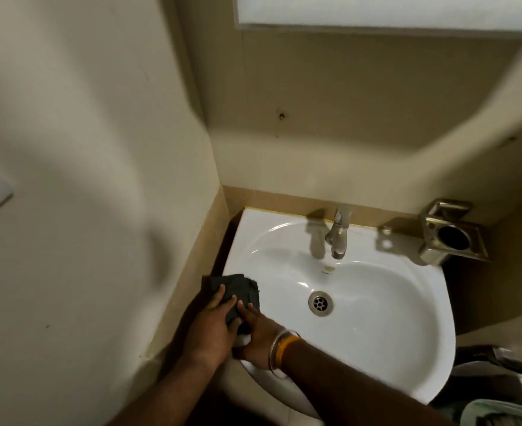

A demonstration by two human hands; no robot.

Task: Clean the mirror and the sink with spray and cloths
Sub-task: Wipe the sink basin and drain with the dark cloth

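Observation:
A white ceramic sink [385,305] hangs on the tiled wall, with a metal drain [320,303] in the bowl and a steel tap [338,232] at the back. A dark grey cloth [238,292] lies on the sink's left rim. My left hand [210,327] lies on top of the cloth with its fingers spread flat over it. My right hand [258,336], with bangles on the wrist, touches the cloth's near edge beside the left hand. The bottom edge of the mirror cabinet [376,13] shows at the top of the view. No spray bottle is in view.
A steel tumbler and soap holder [452,238] is fixed to the wall right of the tap. A beige wall [100,149] stands close on the left. Dark items and a pale bin [499,416] sit at the lower right.

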